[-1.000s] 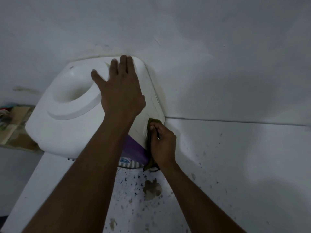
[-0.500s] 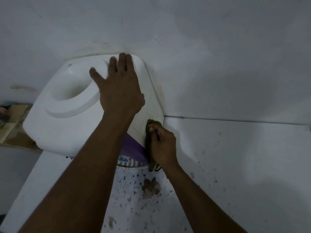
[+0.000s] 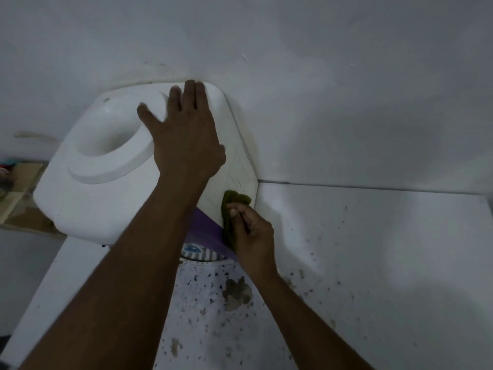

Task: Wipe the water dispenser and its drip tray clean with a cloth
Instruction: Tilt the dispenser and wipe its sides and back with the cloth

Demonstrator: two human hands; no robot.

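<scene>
One big pale wall (image 3: 346, 89) stands right behind the water dispenser (image 3: 101, 204). Under the dispenser lies a white counter (image 3: 373, 263) with dark specks, and it runs out to the dispenser's right. The dispenser is white, with a round hole on top and a purple front.

The left hand (image 3: 186, 140) lies flat on top of the dispenser, beside the round hole. Its fingers are straight and it holds nothing. I think it is there to stop the dispenser from sliding.

The right hand (image 3: 253, 236) is at the dispenser's right side, low down near the front corner. Its fingers curl round a green cloth (image 3: 234, 201) and push it onto that side. The cloth is bunched up and reaches from the white part down to the purple edge. That side runs from the front corner back to the wall, so the next rub probably goes along it.

Smallest is the striped drip tray (image 3: 198, 254), peeking out under the purple front. It sits just below and left of the cloth, so the right hand is the nearer one for it.
</scene>
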